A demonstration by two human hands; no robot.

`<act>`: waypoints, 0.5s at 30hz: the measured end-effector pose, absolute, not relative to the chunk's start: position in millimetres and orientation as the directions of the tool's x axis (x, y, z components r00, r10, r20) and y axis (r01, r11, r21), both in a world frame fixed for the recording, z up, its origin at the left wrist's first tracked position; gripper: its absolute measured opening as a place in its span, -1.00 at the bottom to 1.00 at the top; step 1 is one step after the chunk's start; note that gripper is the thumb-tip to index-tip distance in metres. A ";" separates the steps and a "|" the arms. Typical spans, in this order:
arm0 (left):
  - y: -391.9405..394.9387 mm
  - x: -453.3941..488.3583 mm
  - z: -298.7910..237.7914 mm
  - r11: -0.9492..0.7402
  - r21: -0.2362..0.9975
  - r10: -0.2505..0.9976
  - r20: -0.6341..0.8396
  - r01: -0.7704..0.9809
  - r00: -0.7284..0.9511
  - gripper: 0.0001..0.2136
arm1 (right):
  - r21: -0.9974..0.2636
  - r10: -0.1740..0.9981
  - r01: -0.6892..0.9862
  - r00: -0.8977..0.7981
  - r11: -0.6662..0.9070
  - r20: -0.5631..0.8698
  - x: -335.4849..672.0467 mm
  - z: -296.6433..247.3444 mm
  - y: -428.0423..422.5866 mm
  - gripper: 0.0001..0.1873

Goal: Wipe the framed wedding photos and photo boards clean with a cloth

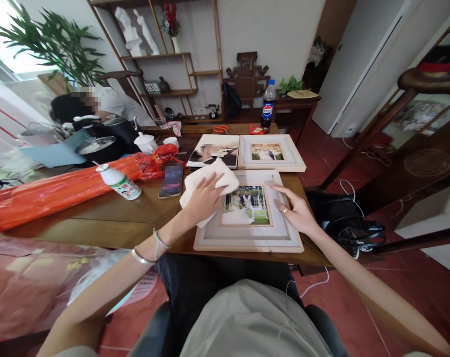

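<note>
A framed photo of two people, the near picture frame [243, 241], lies flat at the table's front edge. It has a pale wooden border, and a glossy sheen shows across it. My left hand [205, 197] presses a white cloth [230, 179] onto the frame's upper left part, with its fingers over the cloth. Along the frame's right side rests my right hand [297, 210], fingers stretched out and apart, with no object in it. Behind lie a second picture frame [297, 157] and an unframed print [229, 147].
Left on the wooden table [150, 220] are a phone [171, 179], a white bottle [118, 182] and a long red plastic wrap [64, 181]. Orange-handled scissors [221, 130] and a cola bottle [268, 106] stand farther back. A black bag [336, 218] is at the right.
</note>
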State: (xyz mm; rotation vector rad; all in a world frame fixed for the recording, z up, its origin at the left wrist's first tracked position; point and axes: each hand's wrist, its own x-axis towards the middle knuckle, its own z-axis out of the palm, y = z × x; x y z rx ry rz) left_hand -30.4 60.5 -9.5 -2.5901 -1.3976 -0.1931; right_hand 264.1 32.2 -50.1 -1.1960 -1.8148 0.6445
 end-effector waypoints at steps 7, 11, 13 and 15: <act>50.4 -20.6 2.2 -0.617 -0.142 0.778 0.038 0.774 0.627 -0.69 | -0.794 0.910 0.447 -0.174 0.413 0.375 261.1 -53.8 30.7 -0.56; 0.2 -15.8 20.4 -0.698 -0.111 0.716 -0.100 0.707 0.691 -0.71 | -0.755 0.874 0.439 -0.259 0.486 0.412 263.3 -57.9 34.2 -0.49; -23.9 -16.1 26.5 -0.756 -0.056 0.654 -0.115 0.653 0.748 -0.72 | -0.733 0.860 0.450 -0.288 0.510 0.422 265.0 -59.7 36.2 -0.45; -39.6 -17.1 27.7 -0.792 -0.013 0.610 -0.084 0.611 0.788 -0.74 | -0.713 0.847 0.459 -0.315 0.530 0.427 266.4 -60.9 37.7 -0.41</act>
